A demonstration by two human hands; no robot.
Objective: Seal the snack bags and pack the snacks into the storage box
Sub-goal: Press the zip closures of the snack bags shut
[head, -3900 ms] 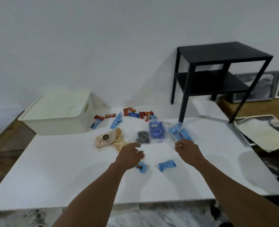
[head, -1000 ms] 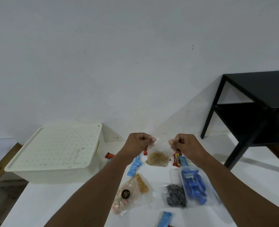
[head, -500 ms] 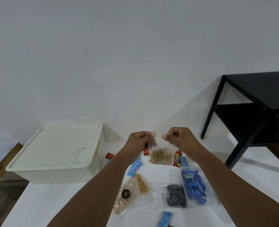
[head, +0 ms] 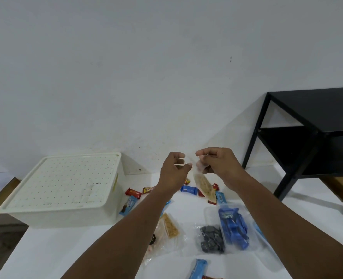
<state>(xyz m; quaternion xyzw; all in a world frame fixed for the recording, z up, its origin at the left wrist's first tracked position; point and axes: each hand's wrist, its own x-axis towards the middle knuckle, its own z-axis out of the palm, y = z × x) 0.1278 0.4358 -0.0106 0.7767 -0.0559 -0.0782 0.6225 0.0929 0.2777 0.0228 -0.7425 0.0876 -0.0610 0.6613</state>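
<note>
The task looks barely begun. The right hand (head: 219, 162) pinches the top edge of a small clear snack bag (head: 203, 185) of pale crumbly bits and holds it up in the air above the bench (head: 66, 248); the bag hangs tilted from that grip. The left hand (head: 173, 170) is just beside the bag's mouth with its fingers loosely parted — whether they touch the plastic I cannot tell, and whether the strip is fully pressed shut is too fine to see.

Everything else waits. The storage box (head: 66, 190) sits at the left of the bench with its dotted lid on, so nothing appears packed. On the bench lie three more clear bags — one of blue wrapped sweets (head: 234, 228), one of dark pieces (head: 212, 239), one of mixed snacks (head: 166, 232) — and their seals cannot be judged. Loose wrapped bars (head: 188, 189), red and blue, lie scattered near the box.

Left, by my reckoning: finish this seal, check the other bags, lift the lid, and load everything.
</note>
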